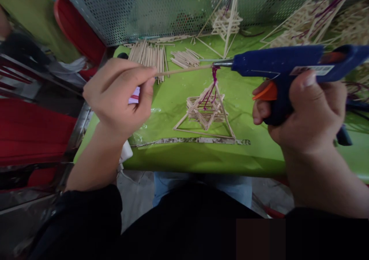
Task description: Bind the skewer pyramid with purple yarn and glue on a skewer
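Pinched in my left hand [123,91] is one end of a thin wooden stick [187,70]; it points right. My right hand [308,110] grips a blue glue gun [276,62] with an orange trigger [266,92], fingers around the handle. The gun's metal nozzle [225,63] is at the stick's far end; whether they touch I cannot tell. Below them, a triangular stick frame [204,133] stands on the green table with a star-shaped stack of sticks [206,110] inside it. Purple string [214,75] is at its top.
Loose sticks [147,56] lie in a bundle at the back left, with a smaller pile [186,58] beside them. More stick frames [227,22] stand along a perforated metal panel [144,14]. A speckled strip [201,140] lies near the front edge. Red chairs [34,129] are at left.
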`<act>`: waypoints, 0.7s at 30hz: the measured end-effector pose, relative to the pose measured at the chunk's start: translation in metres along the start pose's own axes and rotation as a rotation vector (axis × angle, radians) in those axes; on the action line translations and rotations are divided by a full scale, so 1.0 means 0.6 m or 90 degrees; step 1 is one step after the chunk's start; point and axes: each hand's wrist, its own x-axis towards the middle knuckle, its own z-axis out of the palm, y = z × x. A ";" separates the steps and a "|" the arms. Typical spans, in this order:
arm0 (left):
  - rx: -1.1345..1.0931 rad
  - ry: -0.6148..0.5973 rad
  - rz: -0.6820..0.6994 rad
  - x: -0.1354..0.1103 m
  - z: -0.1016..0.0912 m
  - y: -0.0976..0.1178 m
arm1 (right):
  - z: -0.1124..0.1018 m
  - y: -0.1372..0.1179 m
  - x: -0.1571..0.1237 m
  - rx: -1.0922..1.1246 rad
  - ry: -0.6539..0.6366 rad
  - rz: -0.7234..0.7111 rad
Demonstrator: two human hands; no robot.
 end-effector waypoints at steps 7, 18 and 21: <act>-0.016 -0.074 -0.043 -0.006 -0.013 -0.001 | -0.004 0.006 0.002 0.014 -0.003 -0.003; -0.065 -0.039 0.015 -0.018 -0.004 -0.024 | -0.006 0.002 0.000 0.032 -0.022 -0.008; -0.066 -0.060 -0.045 -0.013 -0.012 -0.008 | -0.009 0.009 0.004 0.056 -0.026 -0.016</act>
